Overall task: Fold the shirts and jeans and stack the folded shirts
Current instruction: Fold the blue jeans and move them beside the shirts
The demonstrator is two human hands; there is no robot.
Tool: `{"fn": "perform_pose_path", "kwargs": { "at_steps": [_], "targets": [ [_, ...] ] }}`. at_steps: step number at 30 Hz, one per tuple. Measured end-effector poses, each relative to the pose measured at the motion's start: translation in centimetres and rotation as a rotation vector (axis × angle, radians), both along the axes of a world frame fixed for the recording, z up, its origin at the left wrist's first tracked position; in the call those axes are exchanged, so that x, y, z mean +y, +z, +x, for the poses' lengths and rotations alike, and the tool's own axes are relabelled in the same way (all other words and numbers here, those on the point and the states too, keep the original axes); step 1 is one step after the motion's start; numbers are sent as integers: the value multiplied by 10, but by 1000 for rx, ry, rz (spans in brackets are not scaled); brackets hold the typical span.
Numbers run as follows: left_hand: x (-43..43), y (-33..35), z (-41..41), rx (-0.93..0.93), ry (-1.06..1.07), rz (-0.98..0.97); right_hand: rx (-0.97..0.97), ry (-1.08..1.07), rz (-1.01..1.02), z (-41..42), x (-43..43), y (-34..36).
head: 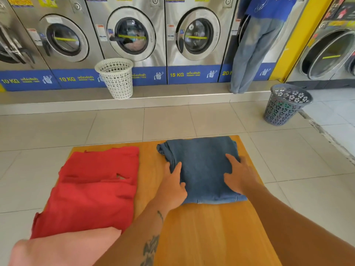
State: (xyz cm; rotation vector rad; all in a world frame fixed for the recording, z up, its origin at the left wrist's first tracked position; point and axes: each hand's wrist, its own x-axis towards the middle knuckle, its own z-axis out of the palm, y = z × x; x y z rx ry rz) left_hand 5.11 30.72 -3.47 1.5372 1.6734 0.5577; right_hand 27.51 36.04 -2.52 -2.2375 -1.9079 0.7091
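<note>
Table (201, 227) at 6 o'clock; on it, folded jeans (203, 169) at 1 o'clock, shirt (92, 189) at 9 o'clock (overhanging the left edge). Left hand (172, 187) and right hand (240, 175) lie on the jeans. Washers (130, 33) at 12, baskets (116, 77) before them.

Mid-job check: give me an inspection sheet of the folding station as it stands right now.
Surface: wooden table, bare at the near end.
Job's things: blue folded garment at far right; red garment spread on the left.
Clutter: nothing seen.
Grippers: left hand and right hand flat on the blue garment, fingers open.
Cables: nothing seen.
Surroundings: washing machines, white basket, grey basket, a person standing.
</note>
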Motion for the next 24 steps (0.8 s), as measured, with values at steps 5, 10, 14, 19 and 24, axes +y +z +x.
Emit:
{"fn": "perform_pose_path", "kwargs": {
  "at_steps": [5, 10, 14, 19, 24],
  "targets": [
    [13, -17, 9, -35, 14, 41, -51, -61, 20, 13, -2, -24],
    [16, -23, 25, -70, 64, 82, -279, -30, -18, 20, 6, -11],
    [2, -31, 19, 86, 122, 140, -438, 117, 161, 5, -15, -17],
    [-14, -31, 20, 482, 105, 204, -255, 109, 152, 11, -44, -23],
    [-33, -3, 20, 490, 49, 199, -59, 121, 145, 25, -90, -3]
  ]
}}
